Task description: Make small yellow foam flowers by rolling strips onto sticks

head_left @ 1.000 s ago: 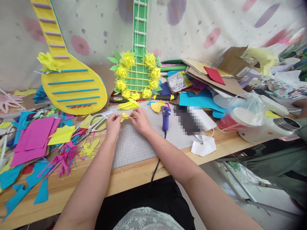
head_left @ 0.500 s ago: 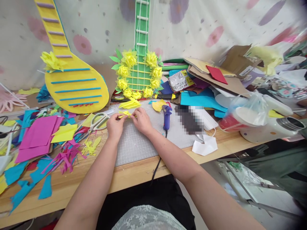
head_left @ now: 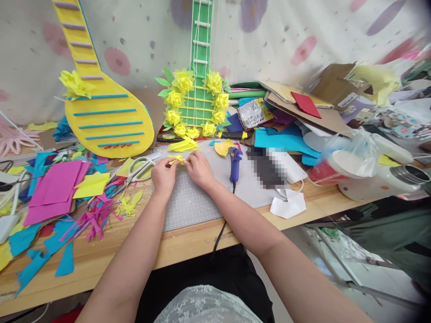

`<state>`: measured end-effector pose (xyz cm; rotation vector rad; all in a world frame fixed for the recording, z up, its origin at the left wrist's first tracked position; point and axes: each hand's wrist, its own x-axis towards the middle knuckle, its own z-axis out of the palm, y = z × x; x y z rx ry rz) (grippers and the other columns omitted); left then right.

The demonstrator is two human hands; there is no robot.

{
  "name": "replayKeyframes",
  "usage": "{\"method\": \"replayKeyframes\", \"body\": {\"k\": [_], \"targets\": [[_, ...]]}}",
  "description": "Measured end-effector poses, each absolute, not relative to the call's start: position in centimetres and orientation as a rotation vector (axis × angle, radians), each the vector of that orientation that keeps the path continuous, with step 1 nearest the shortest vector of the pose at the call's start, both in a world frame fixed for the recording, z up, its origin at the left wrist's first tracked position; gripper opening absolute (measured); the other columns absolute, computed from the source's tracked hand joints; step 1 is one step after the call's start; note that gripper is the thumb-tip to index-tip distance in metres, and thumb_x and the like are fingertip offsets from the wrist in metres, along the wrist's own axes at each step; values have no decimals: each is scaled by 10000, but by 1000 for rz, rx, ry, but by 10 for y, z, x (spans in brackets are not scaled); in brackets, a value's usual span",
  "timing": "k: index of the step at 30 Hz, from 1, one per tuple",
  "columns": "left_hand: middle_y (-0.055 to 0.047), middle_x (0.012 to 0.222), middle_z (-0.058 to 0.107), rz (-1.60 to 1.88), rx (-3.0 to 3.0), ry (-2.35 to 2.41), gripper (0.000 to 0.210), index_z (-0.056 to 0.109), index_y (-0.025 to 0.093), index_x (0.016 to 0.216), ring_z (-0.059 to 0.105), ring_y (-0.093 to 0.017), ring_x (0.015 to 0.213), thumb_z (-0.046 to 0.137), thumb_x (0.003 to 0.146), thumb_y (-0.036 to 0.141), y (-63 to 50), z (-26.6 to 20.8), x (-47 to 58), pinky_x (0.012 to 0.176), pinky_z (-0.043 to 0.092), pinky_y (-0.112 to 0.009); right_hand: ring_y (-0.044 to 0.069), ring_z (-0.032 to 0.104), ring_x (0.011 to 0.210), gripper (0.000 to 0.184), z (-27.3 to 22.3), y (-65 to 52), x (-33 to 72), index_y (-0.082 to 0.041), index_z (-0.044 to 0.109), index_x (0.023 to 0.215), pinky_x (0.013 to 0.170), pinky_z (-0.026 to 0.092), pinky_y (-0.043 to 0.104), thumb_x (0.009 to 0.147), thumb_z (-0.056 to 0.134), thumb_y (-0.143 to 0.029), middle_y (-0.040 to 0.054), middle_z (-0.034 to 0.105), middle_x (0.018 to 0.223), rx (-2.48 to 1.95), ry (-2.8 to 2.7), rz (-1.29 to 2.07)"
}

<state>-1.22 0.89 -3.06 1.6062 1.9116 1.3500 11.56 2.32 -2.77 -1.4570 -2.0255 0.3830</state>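
Observation:
Between the fingertips of my left hand (head_left: 164,174) and my right hand (head_left: 199,169) is a small yellow crepe-paper piece (head_left: 176,158), pinched from both sides above the grey cutting mat (head_left: 191,204). Its exact shape is partly covered by my fingers. Just beyond lie several folded yellow paper strips (head_left: 183,144). A purple glue gun (head_left: 235,165) rests on the mat to the right of my right hand, its cord running toward me. Scissors with pale handles (head_left: 140,168) lie left of my left hand.
Behind stand a yellow lute-shaped board (head_left: 111,121) and a green one (head_left: 198,105) ringed with yellow paper flowers. Magenta sheets (head_left: 55,188) and coloured scraps cover the left. A white flask (head_left: 370,184), a bagged cup (head_left: 340,166) and piled cardboard (head_left: 303,103) stand right.
My hands stay nearly in place, still pinching the yellow paper. The whole view has shifted slightly.

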Motion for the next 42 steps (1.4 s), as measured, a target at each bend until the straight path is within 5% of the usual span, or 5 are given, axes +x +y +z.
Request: {"method": "replayKeyframes", "body": {"k": [17, 42], "targets": [[-37, 796, 660, 1385, 1621, 1861, 187, 680, 166, 814, 542, -135, 614, 627, 702, 307, 8, -32, -12, 669, 431, -282, 204, 457, 958, 300, -25, 22, 114, -155, 642, 846, 856, 379, 334, 901, 396, -317, 88, 565, 976, -1444, -2043, 317], [-40, 864, 688, 1321, 1554, 1910, 204, 671, 186, 860, 618, -182, 747, 609, 705, 303, 7, -34, -8, 703, 451, -299, 230, 443, 1002, 198, -23, 21, 110, -156, 615, 887, 853, 376, 358, 875, 442, -252, 89, 569, 1033, -1444, -2076, 226]]}}
